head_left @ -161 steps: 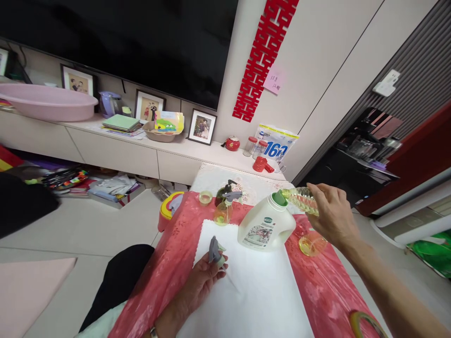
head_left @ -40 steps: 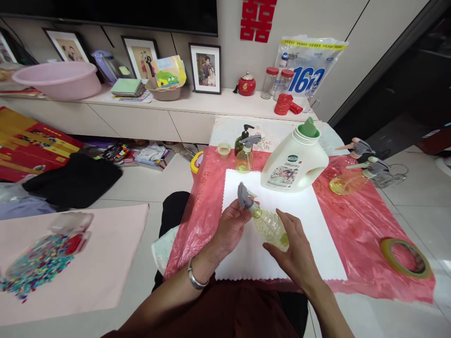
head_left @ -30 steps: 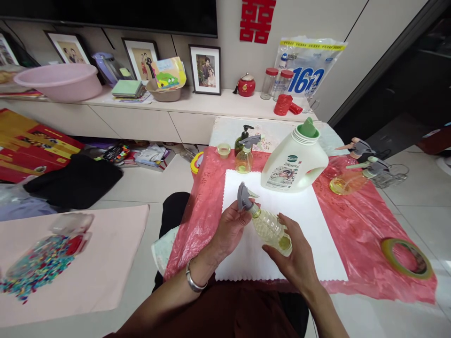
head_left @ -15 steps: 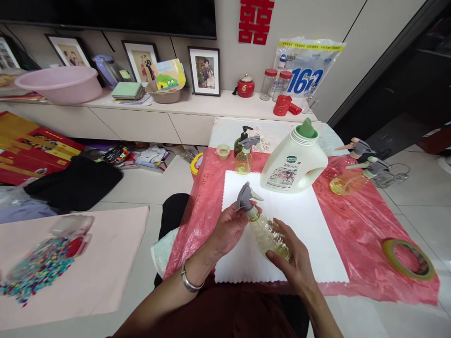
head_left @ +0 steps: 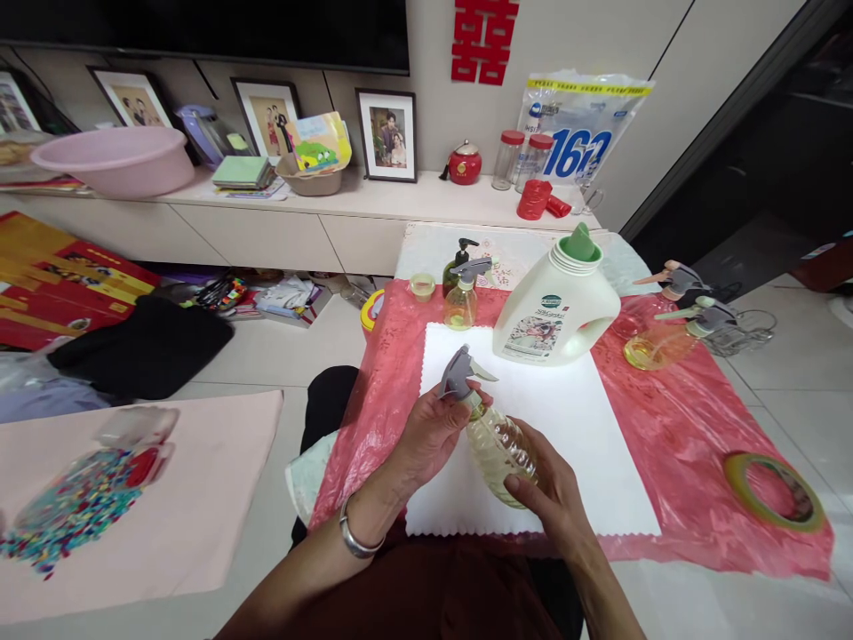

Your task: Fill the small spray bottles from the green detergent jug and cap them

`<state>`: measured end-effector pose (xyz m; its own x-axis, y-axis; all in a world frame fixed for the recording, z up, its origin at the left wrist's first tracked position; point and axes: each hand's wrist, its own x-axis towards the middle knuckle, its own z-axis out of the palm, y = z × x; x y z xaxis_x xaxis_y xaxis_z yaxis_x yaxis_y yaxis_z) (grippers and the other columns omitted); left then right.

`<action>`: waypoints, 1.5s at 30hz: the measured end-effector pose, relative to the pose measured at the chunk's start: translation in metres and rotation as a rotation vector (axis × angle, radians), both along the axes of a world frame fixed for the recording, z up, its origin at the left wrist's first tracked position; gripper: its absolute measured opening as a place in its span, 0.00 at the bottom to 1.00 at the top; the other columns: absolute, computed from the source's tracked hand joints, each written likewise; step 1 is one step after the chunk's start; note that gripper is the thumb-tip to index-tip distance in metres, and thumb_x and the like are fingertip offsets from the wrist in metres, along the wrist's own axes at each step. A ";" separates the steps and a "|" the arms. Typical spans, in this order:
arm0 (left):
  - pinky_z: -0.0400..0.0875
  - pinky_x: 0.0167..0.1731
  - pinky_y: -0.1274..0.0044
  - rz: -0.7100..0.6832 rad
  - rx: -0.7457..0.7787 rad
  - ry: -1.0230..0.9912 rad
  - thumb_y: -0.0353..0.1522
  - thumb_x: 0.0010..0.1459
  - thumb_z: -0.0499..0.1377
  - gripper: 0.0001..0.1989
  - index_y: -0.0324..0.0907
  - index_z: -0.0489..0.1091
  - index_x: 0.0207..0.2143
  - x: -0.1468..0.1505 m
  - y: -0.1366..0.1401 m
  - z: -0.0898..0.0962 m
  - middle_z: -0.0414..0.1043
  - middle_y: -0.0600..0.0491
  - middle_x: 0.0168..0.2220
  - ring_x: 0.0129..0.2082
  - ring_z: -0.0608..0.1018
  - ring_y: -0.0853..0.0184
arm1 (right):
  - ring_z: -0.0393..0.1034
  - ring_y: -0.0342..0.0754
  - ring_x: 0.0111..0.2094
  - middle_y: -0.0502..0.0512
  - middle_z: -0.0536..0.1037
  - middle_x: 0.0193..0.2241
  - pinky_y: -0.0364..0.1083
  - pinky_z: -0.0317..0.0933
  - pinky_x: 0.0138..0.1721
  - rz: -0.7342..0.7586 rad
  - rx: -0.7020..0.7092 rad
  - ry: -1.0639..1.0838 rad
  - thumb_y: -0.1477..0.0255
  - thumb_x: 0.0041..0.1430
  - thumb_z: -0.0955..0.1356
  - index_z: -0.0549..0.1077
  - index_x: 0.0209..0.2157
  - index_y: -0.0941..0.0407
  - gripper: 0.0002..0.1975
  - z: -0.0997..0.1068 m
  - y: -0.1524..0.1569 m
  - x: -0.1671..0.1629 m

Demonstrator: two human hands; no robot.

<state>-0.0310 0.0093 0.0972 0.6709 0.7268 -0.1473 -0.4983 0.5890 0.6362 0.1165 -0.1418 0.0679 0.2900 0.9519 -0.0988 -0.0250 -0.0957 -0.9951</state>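
Note:
A clear ribbed spray bottle [head_left: 501, 453] with pale yellowish liquid and a grey trigger head is held tilted over a white scalloped sheet [head_left: 566, 444]. My left hand [head_left: 433, 431] pinches its neck just below the trigger head. Around the lower body of the bottle, my right hand [head_left: 553, 480] is wrapped, thumb at the front. A large cream detergent jug [head_left: 556, 307] with a green cap [head_left: 579, 244] stands upright beyond the hands. Left of the jug, another spray bottle [head_left: 461, 302] stands before a dark green pump bottle [head_left: 457, 271].
Red plastic sheeting [head_left: 693, 462] covers the table. At the right lie a tape roll [head_left: 809, 498] and a tilted spray bottle [head_left: 657, 347] with yellow liquid. A small round lid [head_left: 422, 286] sits at the back left. Colourful small pieces [head_left: 80, 502] lie on a pink surface to the left.
The spray bottle has shifted slightly left and towards me, and has turned a little in my hands. Both hands keep their hold; the other things stay put.

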 end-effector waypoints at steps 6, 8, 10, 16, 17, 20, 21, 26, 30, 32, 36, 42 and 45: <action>0.69 0.49 0.69 0.026 -0.044 0.054 0.37 0.40 0.79 0.22 0.42 0.81 0.39 -0.002 0.002 0.003 0.79 0.54 0.39 0.40 0.81 0.64 | 0.66 0.53 0.56 0.59 0.66 0.59 0.45 0.66 0.52 -0.031 0.153 -0.477 0.57 0.70 0.70 0.61 0.67 0.55 0.31 0.004 0.001 -0.002; 0.70 0.50 0.70 0.040 -0.045 0.061 0.37 0.38 0.80 0.23 0.42 0.81 0.38 -0.002 0.003 0.004 0.79 0.54 0.39 0.40 0.81 0.65 | 0.66 0.52 0.55 0.59 0.66 0.58 0.44 0.66 0.50 -0.056 0.220 -0.620 0.57 0.72 0.68 0.61 0.66 0.55 0.29 0.009 0.003 -0.003; 0.70 0.49 0.70 0.050 -0.035 0.068 0.37 0.37 0.80 0.23 0.43 0.81 0.38 -0.002 0.003 0.006 0.79 0.53 0.38 0.41 0.81 0.64 | 0.65 0.51 0.55 0.59 0.65 0.58 0.45 0.66 0.50 -0.080 0.258 -0.710 0.58 0.73 0.67 0.60 0.66 0.56 0.28 0.015 0.005 -0.004; 0.69 0.52 0.69 0.069 -0.027 0.083 0.36 0.36 0.81 0.23 0.45 0.82 0.36 -0.004 0.001 0.009 0.79 0.56 0.37 0.41 0.81 0.65 | 0.63 0.55 0.56 0.62 0.64 0.58 0.52 0.63 0.57 -0.140 0.315 -0.829 0.61 0.73 0.68 0.58 0.67 0.57 0.29 0.020 0.009 -0.010; 0.69 0.52 0.68 0.063 -0.030 0.082 0.35 0.36 0.81 0.22 0.45 0.82 0.36 -0.005 0.001 0.009 0.79 0.56 0.36 0.42 0.81 0.64 | 0.63 0.56 0.57 0.62 0.63 0.58 0.53 0.63 0.58 -0.142 0.317 -0.831 0.61 0.73 0.68 0.58 0.67 0.57 0.29 0.020 0.009 -0.010; 0.68 0.54 0.66 0.039 -0.032 0.074 0.36 0.36 0.81 0.22 0.45 0.82 0.37 -0.005 0.001 0.008 0.80 0.55 0.36 0.42 0.81 0.63 | 0.64 0.55 0.55 0.62 0.64 0.58 0.52 0.64 0.56 -0.131 0.316 -0.807 0.60 0.72 0.68 0.59 0.67 0.57 0.29 0.019 0.008 -0.009; 0.68 0.54 0.66 0.033 -0.024 0.069 0.36 0.36 0.81 0.22 0.45 0.82 0.37 -0.005 0.001 0.008 0.80 0.55 0.36 0.42 0.81 0.62 | 0.65 0.55 0.54 0.61 0.65 0.57 0.51 0.65 0.55 -0.122 0.314 -0.789 0.60 0.72 0.68 0.59 0.67 0.57 0.29 0.018 0.007 -0.008; 0.66 0.58 0.65 0.016 0.016 0.016 0.37 0.41 0.79 0.22 0.45 0.81 0.40 -0.005 0.000 0.006 0.80 0.54 0.38 0.44 0.81 0.63 | 0.66 0.54 0.56 0.59 0.66 0.58 0.47 0.66 0.52 -0.065 0.254 -0.533 0.56 0.70 0.70 0.61 0.67 0.55 0.31 0.009 0.000 -0.003; 0.64 0.61 0.60 -0.044 0.046 -0.017 0.39 0.45 0.77 0.22 0.44 0.80 0.42 -0.008 0.000 0.003 0.80 0.51 0.42 0.47 0.81 0.57 | 0.66 0.56 0.57 0.61 0.65 0.59 0.50 0.66 0.57 0.066 0.161 0.018 0.54 0.69 0.71 0.63 0.66 0.55 0.32 -0.002 -0.002 -0.004; 0.63 0.62 0.58 -0.077 0.052 -0.025 0.39 0.47 0.76 0.22 0.43 0.80 0.44 -0.008 -0.001 0.003 0.80 0.48 0.43 0.50 0.81 0.54 | 0.69 0.57 0.54 0.64 0.68 0.57 0.50 0.69 0.54 0.087 0.145 0.239 0.53 0.67 0.71 0.65 0.64 0.57 0.33 -0.006 -0.001 -0.007; 0.62 0.63 0.59 -0.076 0.028 -0.031 0.39 0.49 0.76 0.22 0.41 0.79 0.46 -0.006 -0.003 0.007 0.80 0.47 0.45 0.52 0.79 0.55 | 0.69 0.57 0.53 0.64 0.69 0.55 0.51 0.69 0.54 0.030 0.147 0.324 0.53 0.64 0.73 0.68 0.62 0.57 0.33 -0.009 0.002 -0.012; 0.65 0.60 0.63 0.024 -0.089 0.033 0.35 0.37 0.80 0.24 0.43 0.81 0.38 -0.003 -0.003 0.008 0.79 0.54 0.41 0.43 0.80 0.63 | 0.70 0.58 0.52 0.64 0.69 0.55 0.52 0.68 0.53 0.051 0.137 0.362 0.52 0.62 0.74 0.69 0.62 0.55 0.33 -0.011 0.002 -0.015; 0.66 0.57 0.63 -0.007 -0.057 0.027 0.37 0.38 0.80 0.24 0.42 0.81 0.38 -0.006 0.000 0.005 0.80 0.51 0.43 0.43 0.81 0.61 | 0.71 0.58 0.49 0.65 0.70 0.54 0.52 0.70 0.51 0.075 0.085 0.466 0.50 0.61 0.73 0.69 0.62 0.57 0.36 -0.012 0.003 -0.017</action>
<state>-0.0370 0.0092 0.1022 0.6711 0.7120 -0.2065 -0.4769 0.6279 0.6150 0.0999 -0.1392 0.0554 0.1635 0.9788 -0.1231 -0.4662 -0.0333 -0.8841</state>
